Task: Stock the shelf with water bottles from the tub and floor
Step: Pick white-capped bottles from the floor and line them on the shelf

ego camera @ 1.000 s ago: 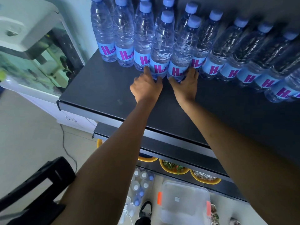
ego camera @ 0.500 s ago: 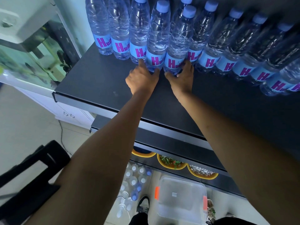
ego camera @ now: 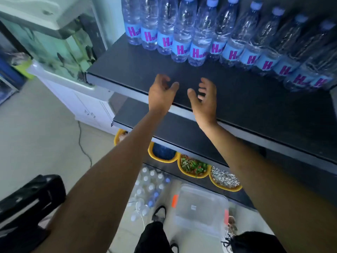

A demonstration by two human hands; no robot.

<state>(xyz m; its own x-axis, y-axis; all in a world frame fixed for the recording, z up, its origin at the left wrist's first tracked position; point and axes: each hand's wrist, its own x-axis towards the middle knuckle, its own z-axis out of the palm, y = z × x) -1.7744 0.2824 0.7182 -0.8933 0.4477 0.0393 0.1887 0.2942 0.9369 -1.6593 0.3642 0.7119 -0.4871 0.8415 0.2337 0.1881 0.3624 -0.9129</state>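
Several clear water bottles [ego camera: 197, 42] with blue labels and pale blue caps stand in rows at the back of the dark top shelf [ego camera: 136, 70]. My left hand [ego camera: 160, 94] and my right hand [ego camera: 204, 99] hover over the shelf's front part, both empty with fingers loosely curved, a short way in front of the two nearest bottles. On the floor below lies a cluster of more bottles [ego camera: 147, 190]. Beside it stands a clear plastic tub [ego camera: 200, 210] with orange latches.
A lower dark shelf [ego camera: 145, 121] juts out beneath, with yellow bowls [ego camera: 193, 167] of small items under it. A fish tank [ego camera: 52, 46] on a white cabinet stands to the left. A black chair [ego camera: 27, 203] is at lower left. My shoes are by the tub.
Both hands have let go of the two front bottles and pulled back toward the shelf's front edge, fingers spread. The two bottles stay standing in the row.
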